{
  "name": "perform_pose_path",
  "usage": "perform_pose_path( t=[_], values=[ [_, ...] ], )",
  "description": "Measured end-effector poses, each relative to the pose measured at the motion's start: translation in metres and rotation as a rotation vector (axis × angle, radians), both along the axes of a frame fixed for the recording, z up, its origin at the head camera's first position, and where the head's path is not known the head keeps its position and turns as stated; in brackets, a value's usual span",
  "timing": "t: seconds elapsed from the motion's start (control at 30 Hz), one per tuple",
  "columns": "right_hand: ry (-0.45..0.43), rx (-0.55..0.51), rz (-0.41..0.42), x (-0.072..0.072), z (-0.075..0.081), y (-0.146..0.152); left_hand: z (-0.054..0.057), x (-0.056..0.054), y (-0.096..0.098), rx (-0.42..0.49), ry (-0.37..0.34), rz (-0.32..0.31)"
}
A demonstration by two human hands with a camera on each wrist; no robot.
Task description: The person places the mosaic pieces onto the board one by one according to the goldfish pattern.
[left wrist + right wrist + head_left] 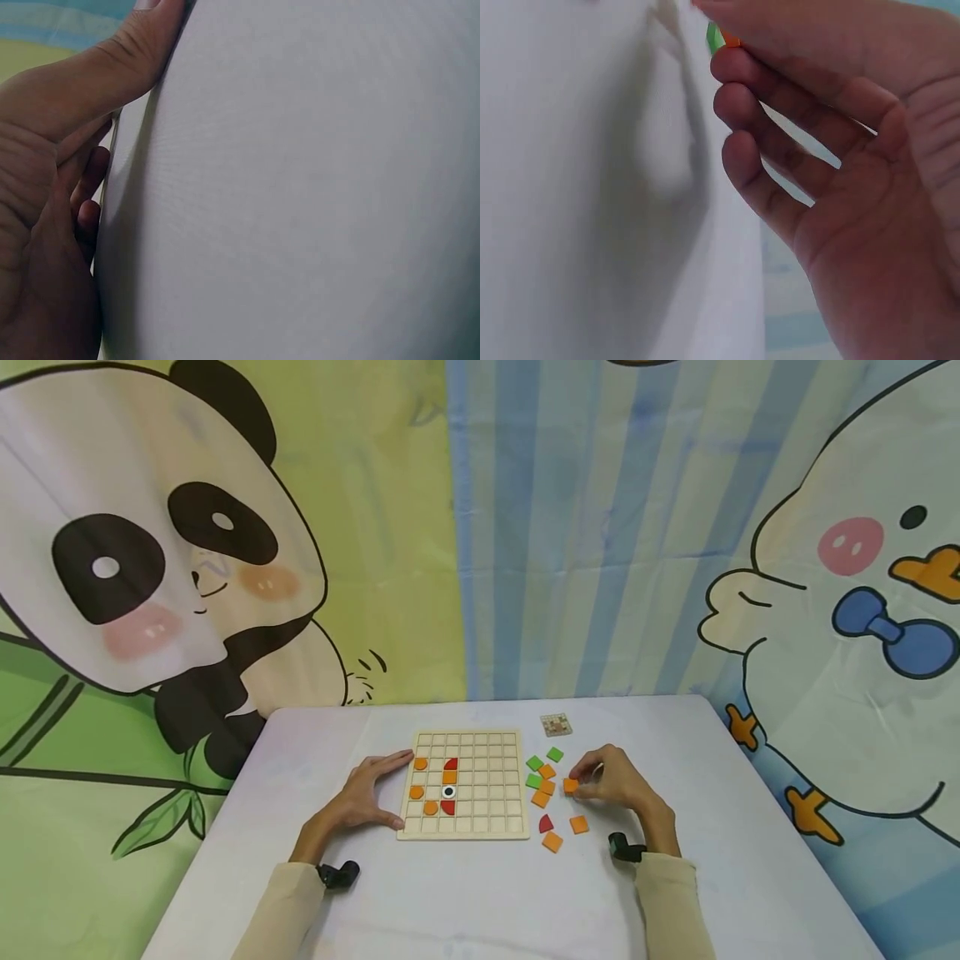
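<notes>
A wooden grid board [491, 785] lies on the table with several coloured pieces in its left cells: orange discs [421, 764], red quarter-rounds [447, 808], an orange square and a white piece with a black dot [448, 792]. My left hand [362, 795] spreads along the board's left side, thumb at the near corner and fingertips at the edge farther up. Between thumb and fingertips, my right hand [617, 778] pinches an orange square tile [570, 787], right of the board. In the right wrist view, a sliver of the orange tile [730, 37] shows at the fingertips.
Right of the board lie loose pieces: green tiles [555, 753], orange tiles [552, 842] and a red quarter-round [545, 823]. A small patterned card [556, 725] sits behind them. The white table [465, 902] ends against a printed cloth backdrop [570, 527].
</notes>
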State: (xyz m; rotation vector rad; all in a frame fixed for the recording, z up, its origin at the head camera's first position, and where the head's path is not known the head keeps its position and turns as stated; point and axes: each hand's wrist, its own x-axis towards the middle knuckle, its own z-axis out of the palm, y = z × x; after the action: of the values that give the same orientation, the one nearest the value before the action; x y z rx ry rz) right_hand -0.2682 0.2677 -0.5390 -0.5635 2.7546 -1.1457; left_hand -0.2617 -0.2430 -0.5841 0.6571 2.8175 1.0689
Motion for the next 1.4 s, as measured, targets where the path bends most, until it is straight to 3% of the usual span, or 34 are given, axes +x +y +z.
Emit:
perform_pose_path(
  t=[0.33, 0.57, 0.93, 1.4],
  values=[
    [0.039, -0.105, 0.164, 0.006, 0.004, -0.062, -0.001, 0.002, -0.002, 0.007, -0.003, 0.004],
    [0.075, -0.142, 0.271, 0.003, 0.001, -0.101, -0.001, 0.002, -0.003, 0.005, -0.003, 0.014],
    [0.036, -0.087, 0.257, 0.006, -0.007, -0.152, 0.0, 0.001, -0.002, 0.002, 0.0, -0.002],
    [0.058, -0.023, 0.23, 0.014, -0.015, -0.167, 0.0, 0.002, -0.001, -0.004, -0.011, -0.001]
  ],
)
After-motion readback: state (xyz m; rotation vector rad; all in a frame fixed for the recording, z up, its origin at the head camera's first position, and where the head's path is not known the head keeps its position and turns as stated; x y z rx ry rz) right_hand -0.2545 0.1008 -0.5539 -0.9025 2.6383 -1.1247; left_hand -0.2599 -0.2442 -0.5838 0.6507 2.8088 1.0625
